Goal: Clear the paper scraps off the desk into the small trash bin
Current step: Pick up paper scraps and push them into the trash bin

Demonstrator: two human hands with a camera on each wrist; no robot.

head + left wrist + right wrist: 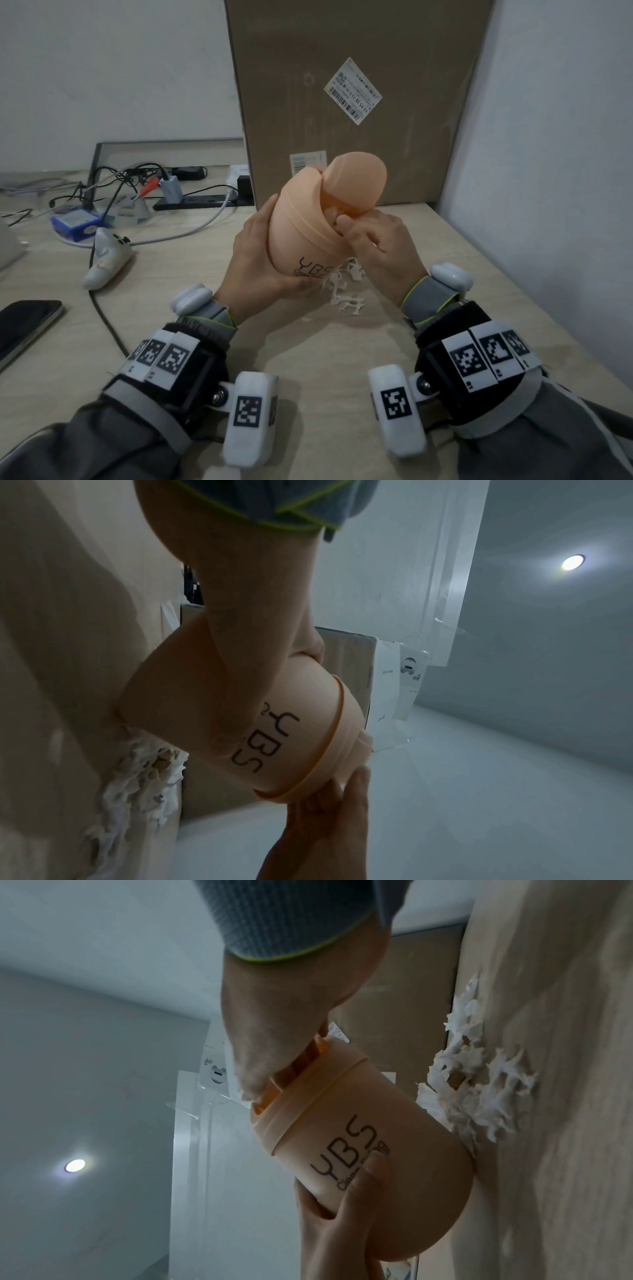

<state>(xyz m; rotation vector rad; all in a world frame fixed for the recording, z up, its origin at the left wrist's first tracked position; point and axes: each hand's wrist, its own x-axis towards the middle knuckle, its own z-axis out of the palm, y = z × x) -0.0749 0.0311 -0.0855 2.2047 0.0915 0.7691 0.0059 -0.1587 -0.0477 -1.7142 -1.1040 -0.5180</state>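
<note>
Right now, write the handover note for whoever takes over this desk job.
Left hand: grips the peach trash bin by its body, tilted, lifted over the desk.
Right hand: fingertips at the bin's mouth under the open flip lid; whether they hold a scrap cannot be told.
Paper scraps: a white pile lies on the desk just below the bin.
Done: bin picked up, lid open.
Left: get the pile into the bin.
</note>
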